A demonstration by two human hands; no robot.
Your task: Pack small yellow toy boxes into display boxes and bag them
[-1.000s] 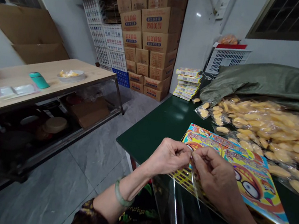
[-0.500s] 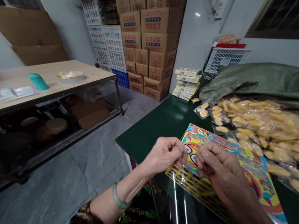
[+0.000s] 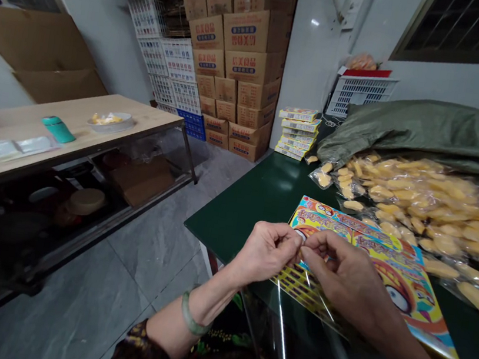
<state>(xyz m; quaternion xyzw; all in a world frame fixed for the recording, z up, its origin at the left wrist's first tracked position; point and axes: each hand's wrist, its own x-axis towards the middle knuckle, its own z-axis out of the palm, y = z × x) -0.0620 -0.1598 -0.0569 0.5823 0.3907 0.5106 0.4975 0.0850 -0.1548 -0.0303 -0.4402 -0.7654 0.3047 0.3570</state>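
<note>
My left hand [image 3: 267,252], with a green bangle [image 3: 192,315] on its wrist, pinches the upper edge of a clear plastic film [image 3: 283,328]. Fingertip to fingertip with it, my right hand [image 3: 345,271] is closed on the same edge. The film hangs towards my lap and shows mostly as bright streaks; whether it is a bag or a sheet I cannot tell. Beneath and behind the hands, a colourful printed card sheet [image 3: 420,303] with cartoon faces lies on the dark green table [image 3: 234,214]. My right hand hides part of it.
Many wrapped yellow pieces [image 3: 432,201] are heaped at the right, before a green sack [image 3: 428,132]. Several flat printed boxes [image 3: 297,133] are stacked at the table's back. At left stands a wooden table [image 3: 142,112] with a teal bottle [image 3: 58,129]. Cartons [image 3: 246,64] rise behind.
My right hand has moved left and its fingertips now meet those of my left hand, closing the small gap between them. The card sheet has shifted slightly.
</note>
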